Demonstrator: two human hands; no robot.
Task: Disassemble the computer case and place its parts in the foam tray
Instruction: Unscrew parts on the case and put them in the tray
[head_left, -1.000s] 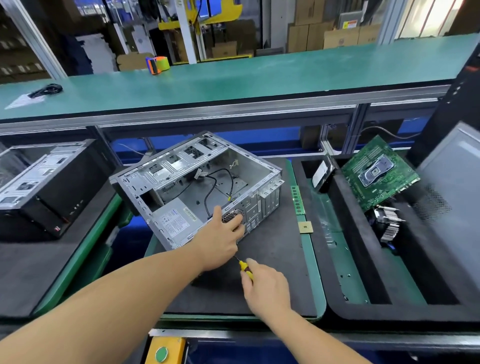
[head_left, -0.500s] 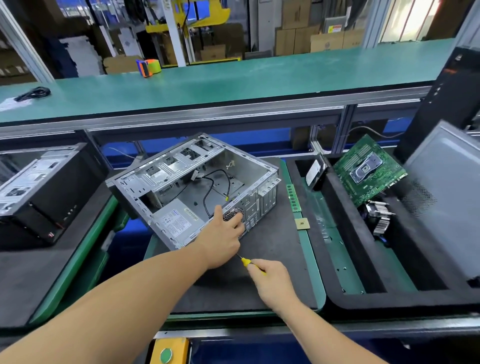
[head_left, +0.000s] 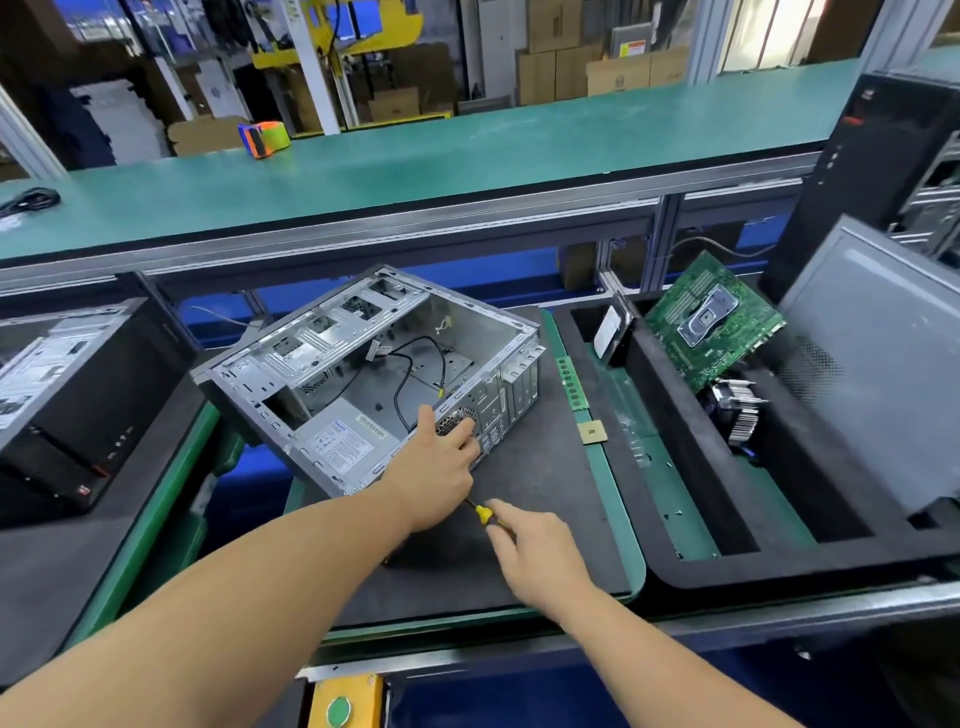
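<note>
An open grey computer case (head_left: 363, 358) lies on its side on a dark mat (head_left: 519, 499), with black cables and a power supply (head_left: 343, 441) inside. My left hand (head_left: 441, 467) rests on the case's near rear corner, thumb up on the edge. My right hand (head_left: 535, 545) grips a yellow-handled screwdriver (head_left: 483, 514), its tip pointing toward the case under my left hand. The black foam tray (head_left: 675, 431) to the right holds a green motherboard (head_left: 711, 322), a heatsink (head_left: 737, 410), a hard drive (head_left: 613, 332) and a grey side panel (head_left: 883, 374).
A RAM stick (head_left: 571, 384) and a small CPU chip (head_left: 592, 433) lie at the mat's right edge. Another black computer case (head_left: 67, 395) sits at left. A green conveyor shelf (head_left: 415, 166) runs behind, with a tape dispenser (head_left: 262, 137) on it. A button box (head_left: 343, 701) is below.
The view has shifted slightly. My right hand with the screwdriver has edged a little closer to my left hand; the left hand stays on the case.
</note>
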